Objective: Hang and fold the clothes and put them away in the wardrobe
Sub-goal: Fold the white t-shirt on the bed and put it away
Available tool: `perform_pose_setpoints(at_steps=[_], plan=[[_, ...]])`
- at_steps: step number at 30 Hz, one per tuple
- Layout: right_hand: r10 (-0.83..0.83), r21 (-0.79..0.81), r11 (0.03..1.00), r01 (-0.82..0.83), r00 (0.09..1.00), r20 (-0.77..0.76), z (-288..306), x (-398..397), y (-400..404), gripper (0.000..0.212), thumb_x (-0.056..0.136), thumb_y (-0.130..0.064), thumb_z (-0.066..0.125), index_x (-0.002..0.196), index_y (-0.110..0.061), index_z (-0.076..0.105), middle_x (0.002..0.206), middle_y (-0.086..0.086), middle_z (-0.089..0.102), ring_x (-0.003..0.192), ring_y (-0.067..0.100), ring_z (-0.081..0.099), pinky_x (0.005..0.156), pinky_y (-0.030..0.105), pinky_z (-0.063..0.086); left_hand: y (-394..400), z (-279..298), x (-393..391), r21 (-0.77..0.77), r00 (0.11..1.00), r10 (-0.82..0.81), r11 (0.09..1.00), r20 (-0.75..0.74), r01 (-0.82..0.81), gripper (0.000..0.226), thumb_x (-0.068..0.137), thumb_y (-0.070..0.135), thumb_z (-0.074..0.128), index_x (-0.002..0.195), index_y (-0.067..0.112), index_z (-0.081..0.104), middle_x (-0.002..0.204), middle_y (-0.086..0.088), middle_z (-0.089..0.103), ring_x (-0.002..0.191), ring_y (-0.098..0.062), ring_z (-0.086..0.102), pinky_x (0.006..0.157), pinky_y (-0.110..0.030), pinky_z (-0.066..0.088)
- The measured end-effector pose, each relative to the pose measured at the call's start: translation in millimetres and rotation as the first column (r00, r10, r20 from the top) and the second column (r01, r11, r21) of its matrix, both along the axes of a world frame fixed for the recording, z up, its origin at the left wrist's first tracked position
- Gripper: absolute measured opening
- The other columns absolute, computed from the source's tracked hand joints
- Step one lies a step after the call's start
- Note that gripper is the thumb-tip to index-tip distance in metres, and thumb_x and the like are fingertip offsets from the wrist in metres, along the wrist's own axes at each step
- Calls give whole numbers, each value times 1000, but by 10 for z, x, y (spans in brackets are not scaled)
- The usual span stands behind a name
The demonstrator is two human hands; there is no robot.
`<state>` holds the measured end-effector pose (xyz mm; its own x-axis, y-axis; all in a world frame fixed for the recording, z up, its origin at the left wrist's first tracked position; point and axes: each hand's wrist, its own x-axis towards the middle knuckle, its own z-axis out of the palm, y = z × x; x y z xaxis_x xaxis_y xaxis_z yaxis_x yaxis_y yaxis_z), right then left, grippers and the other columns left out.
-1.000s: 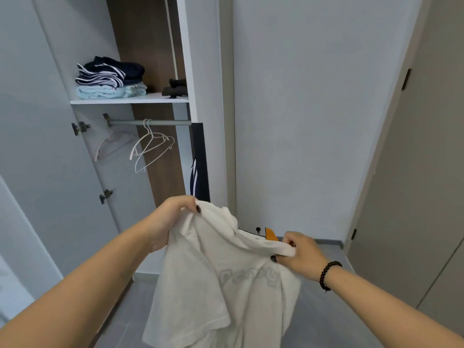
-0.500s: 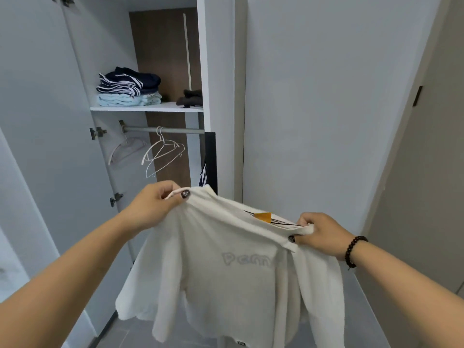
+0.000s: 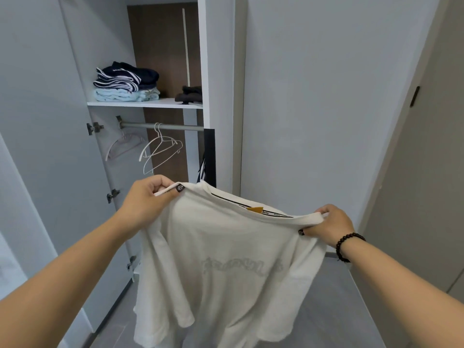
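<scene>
One white T-shirt [image 3: 226,267] fills the lower centre of the frame, held up by you in front of the open wardrobe [image 3: 221,71]. The fabric is off-white and soft, with faint grey lettering across the chest, too blurred to read. A dark tape runs along the inside of the neckline, with a small orange tag at its middle. The neckline is stretched into a shallow curve, higher at the left than at the right. The body hangs in loose folds, and one sleeve droops at lower left.

Your left hand [image 3: 148,199], left of centre, has its fingers curled round the collar edge, thumb pressed on the fabric. Your right hand [image 3: 329,222], right of centre, pinches the opposite side of the neckline between thumb and curled fingers; a black bead bracelet [image 3: 347,244] sits on that wrist.

Behind the shirt, upper left: a white shelf [image 3: 143,104] carries a stack of folded clothes [image 3: 126,82], dark striped items on top of pale blue ones, and a small dark bundle [image 3: 189,94] further right. Below the shelf a metal rail [image 3: 160,126] carries two empty hangers [image 3: 160,149]. A dark garment [image 3: 209,159] hangs at the rail's right end, partly hidden by the wardrobe panel.
</scene>
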<state>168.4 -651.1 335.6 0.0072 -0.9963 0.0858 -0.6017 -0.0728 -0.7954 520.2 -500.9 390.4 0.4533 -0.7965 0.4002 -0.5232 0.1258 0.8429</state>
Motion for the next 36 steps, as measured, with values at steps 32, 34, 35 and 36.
perform_pose_setpoints(at_steps=[32, 34, 35, 36], plan=[[463, -108, 878, -466, 885, -52, 209, 188, 41, 32, 90, -1, 59, 85, -28, 76, 91, -14, 74, 91, 1, 67, 84, 18, 52, 243, -244, 536, 160, 909, 19, 986, -416, 52, 10, 86, 12, 69, 91, 7, 76, 94, -12, 75, 76, -19, 70, 75, -29, 51], [432, -198, 876, -440, 898, -82, 173, 210, 60, 33, 93, -2, 55, 97, -27, 75, 98, -13, 70, 96, 4, 63, 83, 13, 46, 246, -212, 512, 125, 911, 20, 992, -412, 34, 9, 87, 14, 69, 90, 10, 76, 93, -10, 75, 76, -18, 69, 74, -29, 51], [385, -276, 872, -405, 914, -124, 155, 233, 64, 32, 93, -1, 54, 105, -24, 73, 100, -6, 65, 96, 9, 59, 82, 12, 41, 244, -194, 491, 104, 916, 22, 994, -402, 22, 8, 87, 15, 69, 86, 13, 77, 91, -9, 74, 75, -17, 68, 73, -29, 50], [333, -366, 853, -372, 928, -167, 142, 260, 74, 31, 93, 0, 55, 111, -19, 71, 99, 1, 60, 92, 14, 56, 79, 9, 38, 237, -179, 466, 85, 923, 25, 996, -383, 8, 10, 87, 15, 69, 82, 17, 77, 88, -6, 74, 75, -17, 67, 73, -28, 50]])
